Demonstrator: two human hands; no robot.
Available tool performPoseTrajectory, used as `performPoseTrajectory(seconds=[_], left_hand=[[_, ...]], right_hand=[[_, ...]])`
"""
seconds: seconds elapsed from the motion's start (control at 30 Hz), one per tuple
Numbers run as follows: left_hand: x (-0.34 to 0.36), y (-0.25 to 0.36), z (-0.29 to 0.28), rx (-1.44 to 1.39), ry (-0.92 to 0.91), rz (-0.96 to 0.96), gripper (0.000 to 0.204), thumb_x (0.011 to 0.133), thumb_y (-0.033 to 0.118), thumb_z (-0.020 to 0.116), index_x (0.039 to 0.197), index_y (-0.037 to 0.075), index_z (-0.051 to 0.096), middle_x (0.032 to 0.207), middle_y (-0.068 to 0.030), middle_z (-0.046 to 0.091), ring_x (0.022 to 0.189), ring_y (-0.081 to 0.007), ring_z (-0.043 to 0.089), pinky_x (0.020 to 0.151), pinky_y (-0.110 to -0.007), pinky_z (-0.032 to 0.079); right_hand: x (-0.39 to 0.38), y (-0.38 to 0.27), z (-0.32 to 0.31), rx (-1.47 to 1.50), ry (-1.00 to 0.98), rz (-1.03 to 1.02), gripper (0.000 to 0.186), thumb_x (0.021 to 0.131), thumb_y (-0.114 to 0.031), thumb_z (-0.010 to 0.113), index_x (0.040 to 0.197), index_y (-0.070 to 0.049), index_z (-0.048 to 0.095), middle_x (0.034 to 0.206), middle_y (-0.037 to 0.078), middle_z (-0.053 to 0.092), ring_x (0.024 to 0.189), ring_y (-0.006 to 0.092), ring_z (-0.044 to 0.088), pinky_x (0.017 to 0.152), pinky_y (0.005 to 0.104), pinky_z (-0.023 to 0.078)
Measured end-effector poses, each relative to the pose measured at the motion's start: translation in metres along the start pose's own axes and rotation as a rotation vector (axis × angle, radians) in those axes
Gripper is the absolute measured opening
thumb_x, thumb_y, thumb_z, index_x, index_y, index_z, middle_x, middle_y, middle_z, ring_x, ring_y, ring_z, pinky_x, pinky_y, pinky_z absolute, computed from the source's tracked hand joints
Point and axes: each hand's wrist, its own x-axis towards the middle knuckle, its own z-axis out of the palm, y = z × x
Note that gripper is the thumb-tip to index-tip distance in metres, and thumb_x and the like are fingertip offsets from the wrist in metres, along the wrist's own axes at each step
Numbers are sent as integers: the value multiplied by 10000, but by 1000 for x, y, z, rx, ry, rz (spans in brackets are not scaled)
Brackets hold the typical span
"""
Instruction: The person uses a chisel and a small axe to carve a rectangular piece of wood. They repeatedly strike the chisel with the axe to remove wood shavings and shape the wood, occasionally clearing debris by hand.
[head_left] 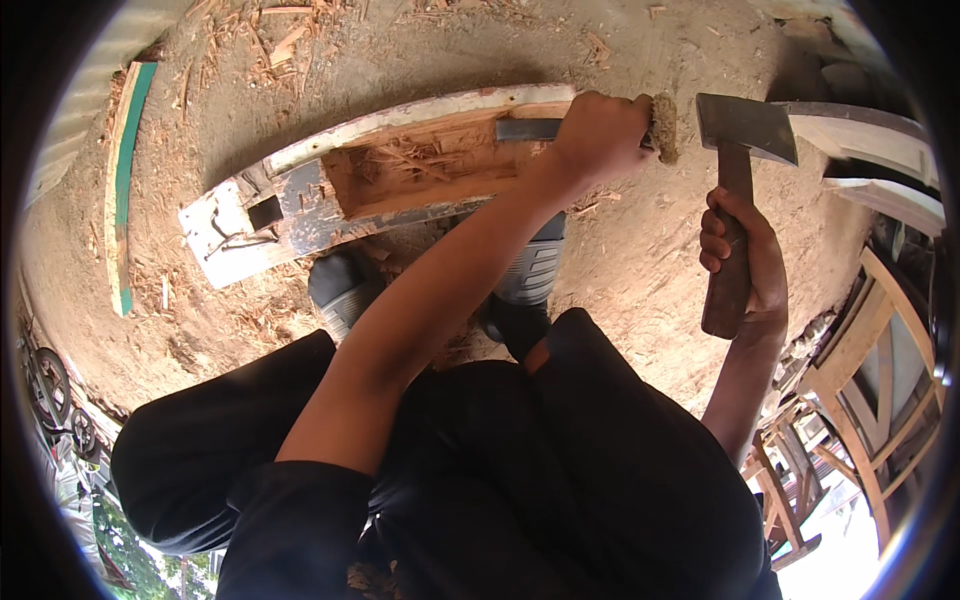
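Observation:
My left hand [604, 132] is closed around a chisel. The flat dark blade [527, 130] of this chisel points left over a hollowed recess in a wooden piece [395, 120], and its frayed handle end [663, 128] sticks out to the right of my fist. In my right hand [752, 245] a hatchet [736, 125] is held upright by its dark wooden handle, its metal head just right of the chisel's end and apart from it. Wood chips lie in the recess. A small square dark hole [265, 212] and some bent metal pieces show at the wooden piece's left end.
On the dirt floor at left lies a green-edged wooden strip [125, 190]. Wood shavings [285, 45] are scattered about. My sandaled feet [527, 275] are close to the wooden piece. Wooden frames [860, 370] stand at right, and a small bicycle wheel [50, 385] shows at far left.

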Motion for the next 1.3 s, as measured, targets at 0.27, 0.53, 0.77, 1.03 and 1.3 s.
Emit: performPoseTrajectory(seconds=[0.27,0.53,0.77,1.03,1.3], left_hand=[[-10,-12,15,57,143,9,336,676,254,760,801,26,547,627,-132,631,589,-299,661,535,-380,514],[-16,-20,6,19,103,114,290,662,193,736,811,27,550,616,-127,625,578,-297,655,507,-400,501],[-9,-20,18,49,44,40,259,692,199,714,821,33,563,620,-134,631,591,-293,664,530,-413,523],[-9,-22,20,51,92,59,240,665,178,716,797,41,570,614,-136,627,583,-293,657,542,-412,520],[-5,-28,27,154,219,149,278,606,246,789,706,87,585,620,-70,593,728,-221,602,829,-364,390]], right_hand=[[3,-2,-1,-26,-5,-2,175,879,-206,615,927,-74,511,694,9,504,506,69,443,450,223,383],[3,0,-1,-43,-4,5,181,879,-208,616,930,-71,509,687,8,500,508,69,446,453,219,383],[6,3,1,-23,-42,15,169,886,-205,608,939,-76,511,687,9,503,510,72,452,452,226,397],[4,6,-1,-19,-16,7,226,913,-292,610,920,-87,513,680,9,499,500,79,455,448,229,394],[10,22,-7,-13,39,-30,346,924,-429,588,869,-95,519,649,8,478,481,97,443,446,248,388]])
